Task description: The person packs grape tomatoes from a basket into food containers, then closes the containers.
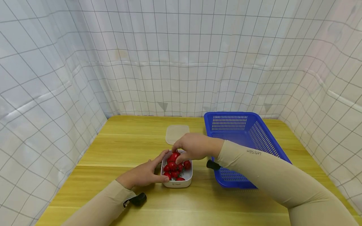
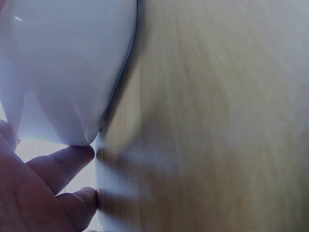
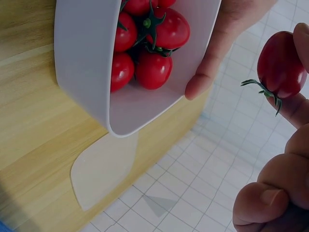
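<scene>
My right hand [image 1: 195, 146] is over a white square container [image 1: 178, 184], pinching a red cherry tomato [image 3: 282, 65] between thumb and finger. The tomato's green stem end points down toward the container in the right wrist view. Several more cherry tomatoes [image 3: 153, 70], some with green calyxes, lie inside the container. At its left side, my left hand [image 1: 144, 174] holds the container, thumb at the near corner and fingers at the far one. The left wrist view shows those fingertips [image 2: 82, 153] against the white wall, close to the tabletop.
A translucent flat lid [image 1: 176, 134] lies on the wooden table [image 1: 121, 135] behind the container. To the right stands a large blue plastic basket [image 1: 207, 121], partly covered by my right forearm. Grid-patterned white curtains [image 1: 192, 78] surround the table at the back and sides.
</scene>
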The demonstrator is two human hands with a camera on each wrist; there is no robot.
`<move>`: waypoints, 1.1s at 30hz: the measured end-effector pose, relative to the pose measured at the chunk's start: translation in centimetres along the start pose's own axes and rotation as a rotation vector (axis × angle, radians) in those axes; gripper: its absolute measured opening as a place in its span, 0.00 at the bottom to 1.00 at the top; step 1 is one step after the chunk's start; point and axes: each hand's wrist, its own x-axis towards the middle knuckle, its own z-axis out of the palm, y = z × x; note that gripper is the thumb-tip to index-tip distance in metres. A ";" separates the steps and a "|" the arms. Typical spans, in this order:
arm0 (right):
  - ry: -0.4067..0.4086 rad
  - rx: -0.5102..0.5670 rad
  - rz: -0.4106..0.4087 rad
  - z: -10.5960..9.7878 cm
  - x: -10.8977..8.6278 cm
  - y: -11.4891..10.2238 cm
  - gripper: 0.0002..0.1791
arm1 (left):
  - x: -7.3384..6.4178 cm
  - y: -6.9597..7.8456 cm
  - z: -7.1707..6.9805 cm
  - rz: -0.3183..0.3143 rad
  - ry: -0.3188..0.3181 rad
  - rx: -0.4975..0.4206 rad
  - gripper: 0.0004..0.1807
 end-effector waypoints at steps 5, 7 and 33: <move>0.004 0.017 -0.020 0.1 0.0 -0.1 0.23 | 0.0 0.0 0.0 0.016 -0.002 -0.005 0.58; 0.005 0.018 -0.023 0.1 0.0 -0.1 0.23 | 0.0 0.0 0.0 0.022 0.000 -0.002 0.58; -0.013 0.068 -0.014 0.0 -0.2 0.0 0.24 | -0.2 0.2 -0.1 0.015 0.000 -0.010 0.59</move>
